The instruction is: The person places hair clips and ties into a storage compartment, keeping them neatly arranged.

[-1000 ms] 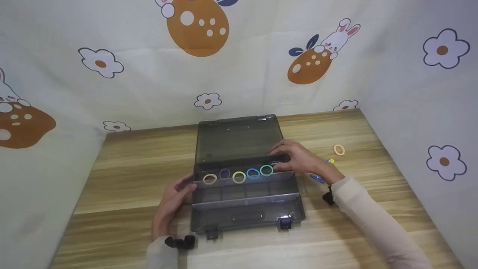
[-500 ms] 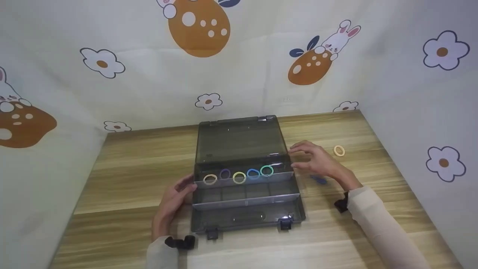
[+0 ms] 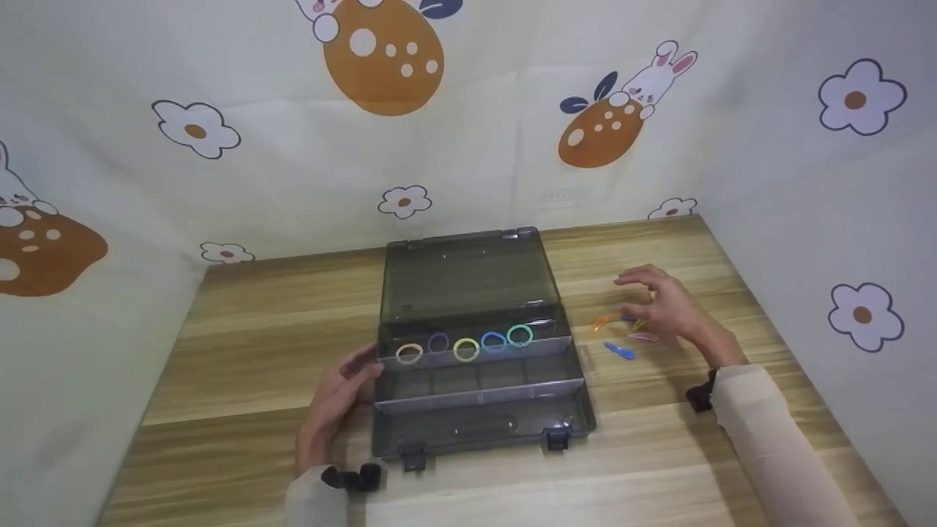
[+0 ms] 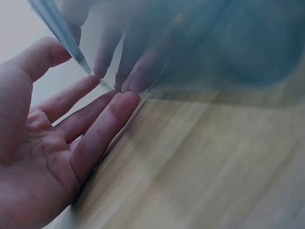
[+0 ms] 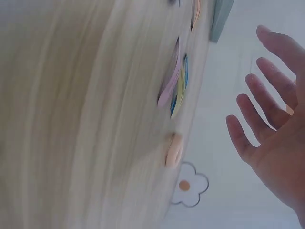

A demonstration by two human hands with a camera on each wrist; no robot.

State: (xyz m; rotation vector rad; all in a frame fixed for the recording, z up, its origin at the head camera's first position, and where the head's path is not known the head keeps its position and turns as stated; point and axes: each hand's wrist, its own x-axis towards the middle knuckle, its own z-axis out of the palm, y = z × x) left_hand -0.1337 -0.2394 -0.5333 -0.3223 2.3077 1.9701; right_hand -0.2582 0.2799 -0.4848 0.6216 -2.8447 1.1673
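A dark see-through divided storage box [image 3: 483,438] lies open, lid [image 3: 468,278] folded back. In its back row several hair ties sit side by side: peach [image 3: 400,358], purple [image 3: 430,344], yellow [image 3: 457,355], blue [image 3: 486,347] and green [image 3: 510,341]. My left hand [image 3: 338,391] rests against the box's left side, fingertips [image 4: 128,98] touching the wall. Over the table to the right hovers my right hand [image 3: 673,307], fingers spread and holding nothing. Below and beside it lie hair clips: blue [image 3: 620,351], orange [image 3: 600,323] and pink [image 3: 644,337].
In the right wrist view a peach hair tie [image 5: 174,150] lies on the table past a yellow clip [image 5: 179,95]. Two latches, left [image 3: 414,460] and right [image 3: 558,438], jut from the box's front. A printed cloth [image 3: 483,132] rises behind the table.
My right hand has drawn back from the box's back row to the right, over the clips. The left hand stays at the box, and the hair ties in the row keep their places.
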